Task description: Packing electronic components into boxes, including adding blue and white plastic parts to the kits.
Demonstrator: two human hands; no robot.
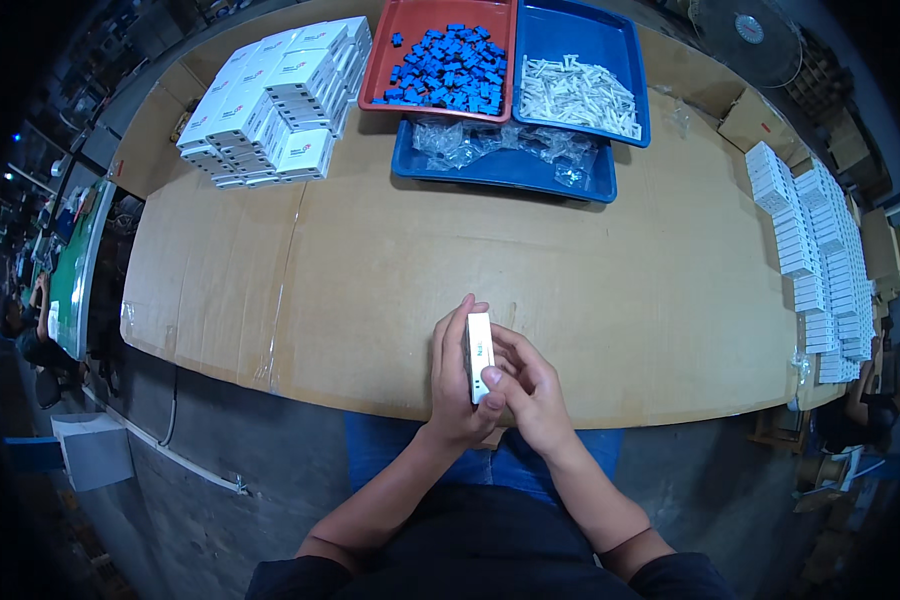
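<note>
Between my two hands, just above the near edge of the cardboard-covered table (390,290), a small white box (479,350) stands on edge with its narrow printed side facing up. My left hand (452,385) wraps round the box's left side, fingers stretched along it. On the other side my right hand (532,395) grips it, the thumb pressed on the near end of the narrow side. The box's broad faces are mostly hidden by my fingers.
Stacked white boxes (260,95) stand at the far left, and tall rows of similar boxes (810,250) line the right edge. At the back sit a red tray (370,75) of blue parts, a blue tray (642,85) of white pieces, and a lower blue tray (510,183) with clear plastic bags.
</note>
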